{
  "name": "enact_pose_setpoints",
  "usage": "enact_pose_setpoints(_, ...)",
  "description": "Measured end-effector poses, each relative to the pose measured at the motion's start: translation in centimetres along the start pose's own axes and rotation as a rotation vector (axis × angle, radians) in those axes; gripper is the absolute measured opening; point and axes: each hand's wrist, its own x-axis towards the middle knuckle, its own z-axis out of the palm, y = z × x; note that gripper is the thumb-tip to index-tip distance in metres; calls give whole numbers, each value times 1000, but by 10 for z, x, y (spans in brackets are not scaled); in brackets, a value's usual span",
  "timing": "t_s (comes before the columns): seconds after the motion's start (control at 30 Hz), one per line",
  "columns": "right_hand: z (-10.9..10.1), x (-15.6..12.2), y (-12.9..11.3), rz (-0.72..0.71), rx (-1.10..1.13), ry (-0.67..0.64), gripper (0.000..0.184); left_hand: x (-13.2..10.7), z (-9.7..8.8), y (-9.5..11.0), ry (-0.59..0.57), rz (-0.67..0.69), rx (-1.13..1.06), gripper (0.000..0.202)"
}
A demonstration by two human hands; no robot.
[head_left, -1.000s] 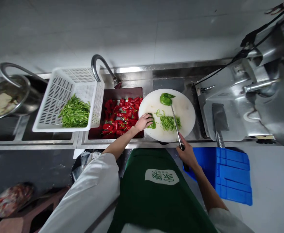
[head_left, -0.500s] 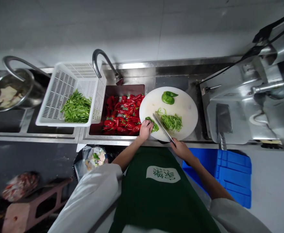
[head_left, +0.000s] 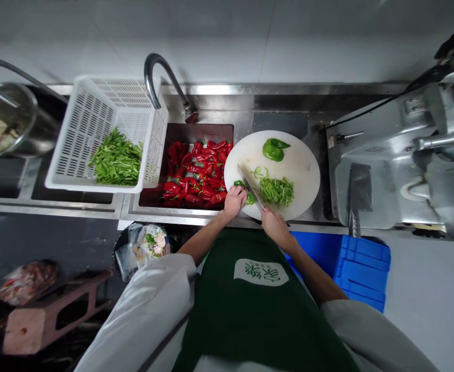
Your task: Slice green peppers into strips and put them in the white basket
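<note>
At the near left edge of the cutting board [head_left: 302, 165], the left hand [head_left: 235, 200] is curled down on a green pepper piece [head_left: 250, 198]. The knife [head_left: 250, 187] is gripped in the clenched right hand [head_left: 274, 227], its blade slanted just beside the left fingers. Fingertips are best kept tucked back and the cuts thin, to match the shreds [head_left: 276, 190] heaped right of the blade. A pepper half [head_left: 272, 149] lies farther off.

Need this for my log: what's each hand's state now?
Left hand: closed on the green pepper piece.
Right hand: closed on the knife.
</note>
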Motion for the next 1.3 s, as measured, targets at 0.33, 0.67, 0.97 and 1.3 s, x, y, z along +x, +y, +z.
enact_pose_setpoints(0.33,-6,5,-15,39,45,7,36,-2,4,-5,-2,9,-51,28)
enact_pose_setpoints(0.67,-11,11,-26,59,83,18,34,-3,7,-8,-22,2,-110,27)
enact_pose_setpoints(0.97,-4,29,-13,42,98,52,35,-3,13,3,39,-48,-174,30)
enact_pose_setpoints(1.3,4,30,19,79,89,77,33,13,6,2,-48,118,-232,29)
